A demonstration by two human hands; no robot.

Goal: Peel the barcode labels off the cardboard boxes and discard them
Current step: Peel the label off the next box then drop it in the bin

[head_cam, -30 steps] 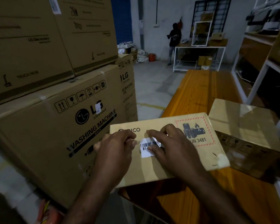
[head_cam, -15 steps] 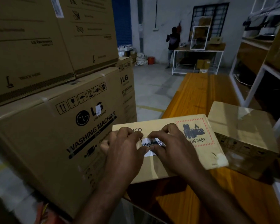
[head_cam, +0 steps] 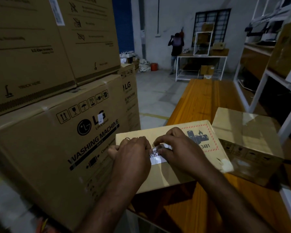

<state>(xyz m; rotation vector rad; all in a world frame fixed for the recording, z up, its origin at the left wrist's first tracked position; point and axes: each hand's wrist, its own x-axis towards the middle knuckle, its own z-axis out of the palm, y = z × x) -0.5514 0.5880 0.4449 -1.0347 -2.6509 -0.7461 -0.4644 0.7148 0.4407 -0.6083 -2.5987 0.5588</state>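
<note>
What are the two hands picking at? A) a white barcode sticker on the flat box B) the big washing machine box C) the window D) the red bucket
A: both the left hand and the right hand pinch the white barcode sticker on the flat box lying on the wooden table.

On the orange wooden bench, the left hand and right hand pinch a white barcode label on a flat brown cardboard box.
</note>
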